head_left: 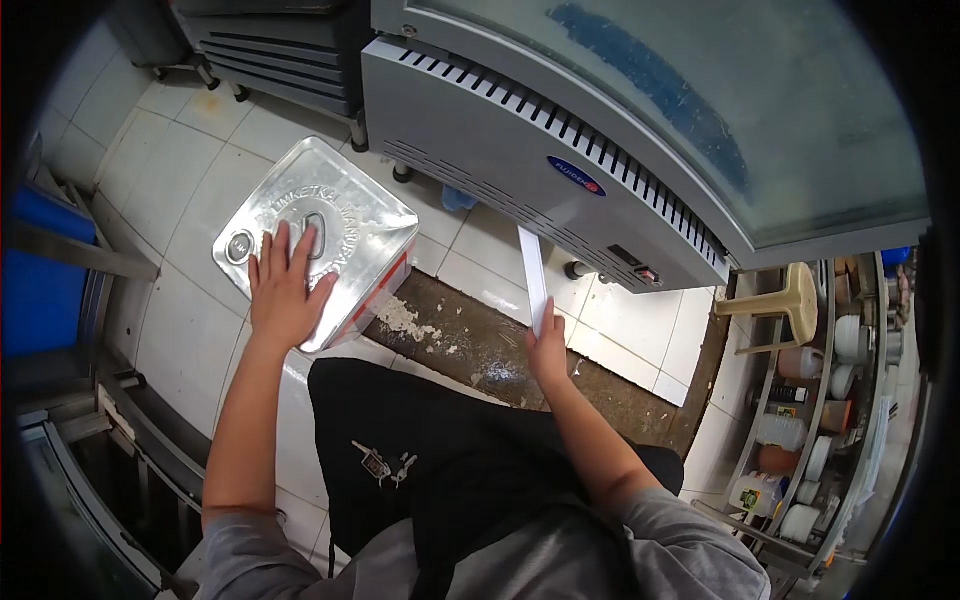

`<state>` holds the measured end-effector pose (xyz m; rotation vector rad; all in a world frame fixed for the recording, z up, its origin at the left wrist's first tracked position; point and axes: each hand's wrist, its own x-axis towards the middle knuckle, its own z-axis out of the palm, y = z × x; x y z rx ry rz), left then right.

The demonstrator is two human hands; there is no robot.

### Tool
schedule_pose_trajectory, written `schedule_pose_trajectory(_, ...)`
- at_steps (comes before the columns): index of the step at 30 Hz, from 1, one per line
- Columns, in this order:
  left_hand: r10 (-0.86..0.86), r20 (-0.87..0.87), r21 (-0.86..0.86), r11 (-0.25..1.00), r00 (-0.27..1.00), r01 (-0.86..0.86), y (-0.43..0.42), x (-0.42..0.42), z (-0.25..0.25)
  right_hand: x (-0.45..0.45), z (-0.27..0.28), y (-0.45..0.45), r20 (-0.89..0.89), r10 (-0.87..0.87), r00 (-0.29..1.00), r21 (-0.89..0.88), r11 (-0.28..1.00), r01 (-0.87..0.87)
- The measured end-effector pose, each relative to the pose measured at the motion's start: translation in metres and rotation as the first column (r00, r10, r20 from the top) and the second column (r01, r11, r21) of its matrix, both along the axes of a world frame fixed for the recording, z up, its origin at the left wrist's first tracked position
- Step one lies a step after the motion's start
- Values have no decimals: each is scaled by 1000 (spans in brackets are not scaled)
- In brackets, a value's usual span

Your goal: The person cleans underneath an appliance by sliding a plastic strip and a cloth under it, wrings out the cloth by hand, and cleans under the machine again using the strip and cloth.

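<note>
My left hand point(280, 295) lies flat with its fingers spread on the top of a large square metal tin point(350, 200). The top is silvery with raised lettering, and part of a red and white side shows. In my right hand point(546, 350) is a long flat white strip point(533, 275), gripped at its near end. Its far end reaches the lower edge of a grey Fujidenzo cooler point(480, 130); I cannot tell whether it goes underneath.
A brown floor channel point(470, 340) with pale crumbs crosses the white tiles. At right are a beige stool point(796, 305) and shelves point(765, 400) with jars. A blue bin point(45, 280) stands left. Keys point(375, 463) lie on my black apron point(440, 420).
</note>
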<state>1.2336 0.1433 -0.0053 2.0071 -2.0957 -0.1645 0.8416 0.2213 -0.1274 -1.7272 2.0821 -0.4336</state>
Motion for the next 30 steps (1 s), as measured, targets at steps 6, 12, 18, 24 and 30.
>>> schedule_pose_trajectory(6, 25, 23, -28, 999, 999, -24, 2, -5, 1, 24, 19, -65, -175, 41, 984, 301, 954, 14)
schedule_pose_trajectory(12, 11, 39, -45, 999, 999, -9, 3, -6, 5, 21, 13, -71, -154, 74, 985, 396, 918, -7)
schedule_pose_trajectory(18, 26, 8, -27, 999, 1000, -26, 1, -6, 4, 41, -15, -125, -153, 54, 987, 286, 958, -8)
schedule_pose_trajectory(24, 33, 47, -28, 999, 998, -32, 1, -5, 2, 24, -58, -175, -217, 102, 971, 143, 987, -72)
schedule_pose_trajectory(30, 62, 6, -49, 997, 998, -61, 4, -1, 0, 15, 11, -61, -96, 140, 985, 223, 968, -116)
